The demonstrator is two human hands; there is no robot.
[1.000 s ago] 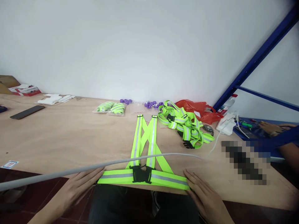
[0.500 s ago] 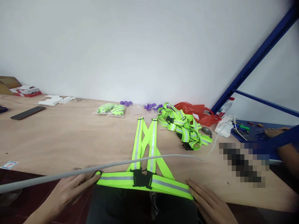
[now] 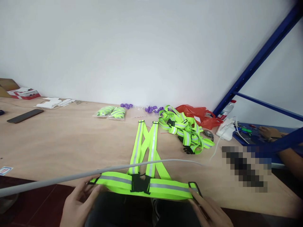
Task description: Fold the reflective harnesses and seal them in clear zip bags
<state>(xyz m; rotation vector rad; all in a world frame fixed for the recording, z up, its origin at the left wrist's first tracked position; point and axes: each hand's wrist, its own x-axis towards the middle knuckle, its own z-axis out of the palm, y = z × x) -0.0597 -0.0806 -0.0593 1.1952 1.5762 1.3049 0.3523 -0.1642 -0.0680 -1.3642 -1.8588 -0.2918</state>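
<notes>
A neon-green reflective vest point(image 3: 115, 180) of elastic straps with silver stripes lies at the table's front edge. Its two shoulder straps run away from me, with crossed straps beneath them. A black buckle point(image 3: 140, 183) sits in the middle of the waist belt. My left hand point(image 3: 79, 201) is closed around the belt's left end, thumb toward me, at a black slider. At the right end, my right hand point(image 3: 209, 208) pinches the belt next to another black slider point(image 3: 194, 186). Part of each hand's fingers is hidden behind the belt or out of frame.
A grey cable point(image 3: 94, 171) crosses low in front of the vest. Behind lie a heap of reflective straps point(image 3: 189, 132), bagged straps point(image 3: 117, 113), purple rolls point(image 3: 126, 106), a red bag point(image 3: 196, 114) and a tape measure point(image 3: 208, 134). A co-worker's hand point(image 3: 268, 133) is at the right.
Both hands have gone from lying flat at the belt's ends to gripping them. The right slider has turned up into view, and the belt's ends are slightly raised. The co-worker's hand moved left.
</notes>
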